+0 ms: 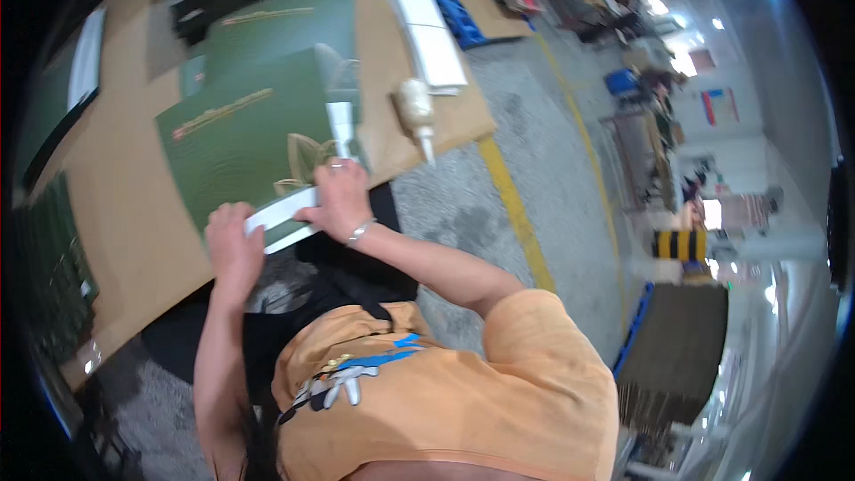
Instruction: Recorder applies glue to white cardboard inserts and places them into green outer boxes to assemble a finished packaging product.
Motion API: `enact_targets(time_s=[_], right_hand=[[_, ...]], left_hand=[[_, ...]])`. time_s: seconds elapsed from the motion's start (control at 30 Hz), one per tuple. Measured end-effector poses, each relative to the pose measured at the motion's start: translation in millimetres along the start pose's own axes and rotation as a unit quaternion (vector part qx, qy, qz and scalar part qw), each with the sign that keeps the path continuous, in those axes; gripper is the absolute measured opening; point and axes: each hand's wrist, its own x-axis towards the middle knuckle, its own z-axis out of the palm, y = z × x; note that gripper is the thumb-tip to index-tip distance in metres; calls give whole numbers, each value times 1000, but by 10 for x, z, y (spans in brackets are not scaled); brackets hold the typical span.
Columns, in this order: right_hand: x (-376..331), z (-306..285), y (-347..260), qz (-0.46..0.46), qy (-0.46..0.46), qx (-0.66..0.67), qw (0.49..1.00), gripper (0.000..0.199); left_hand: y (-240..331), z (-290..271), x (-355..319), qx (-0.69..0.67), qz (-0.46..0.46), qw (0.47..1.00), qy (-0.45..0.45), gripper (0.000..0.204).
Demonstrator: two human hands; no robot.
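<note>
Pressing down at the near edge of a large dark green printed card sheet (245, 147), we see the left hand (233, 245) and right hand (338, 200), fingers curled closed, gripping a narrow white paper strip (283, 211); a cream glue bottle (416, 111) lies right of the sheet on the brown cardboard-covered table (134, 223).

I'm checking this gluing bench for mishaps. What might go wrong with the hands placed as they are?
Both the left hand and right hand press the white strip at the green sheet's near edge; it may go on crooked. The glue bottle lies near the table edge and might roll off.
</note>
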Motion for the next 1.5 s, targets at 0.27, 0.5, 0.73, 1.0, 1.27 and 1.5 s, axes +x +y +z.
enact_targets(time_s=[0.27,0.5,0.73,1.0,1.27,1.5], right_hand=[[-211,-26,188,44,98,93,990,70],[-123,34,457,131,21,121,984,78],[267,-298,370,109,-85,245,960,78],[589,-461,-598,57,-62,196,977,71],[823,-358,-1231,-17,-67,190,979,75],[1144,-278,-1705,9,-98,138,986,68]], left_hand=[[253,347,-216,-5,-63,989,137,36],[225,515,-270,-36,-50,973,222,41],[149,378,-260,-90,-11,960,266,41],[-379,-390,-318,-14,-48,931,363,45],[-1784,-1313,-165,347,-319,862,188,66],[-2162,-1655,24,448,-247,855,83,49]])
